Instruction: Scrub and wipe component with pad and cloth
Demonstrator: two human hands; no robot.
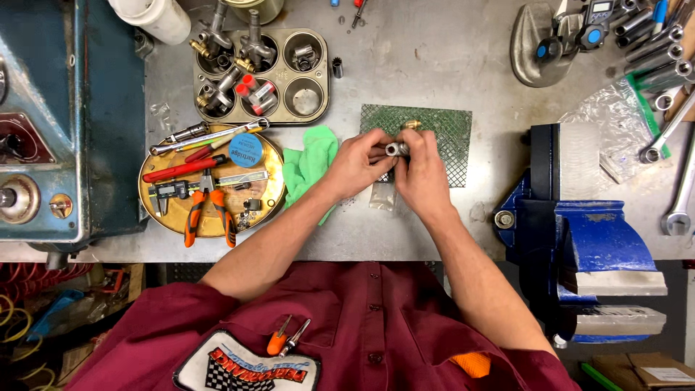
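Observation:
My left hand [356, 163] and my right hand [423, 174] meet over the metal workbench [434, 65], both gripping a small grey metal cylinder [397, 149] between the fingertips. Under them lies a green mesh mat [449, 123] with a small brass fitting [412, 124] on it. A green cloth [308, 163] lies just left of my left hand. A small clear plastic bag [381, 197] sits below my hands.
A blue bench vise [579, 239] stands at the right edge. A round brass tray [210, 177] holds pliers, a caliper and hand tools. A muffin tin [304, 94] holds metal parts. Wrenches and sockets [662, 72] lie at the far right; a blue machine [65, 123] stands left.

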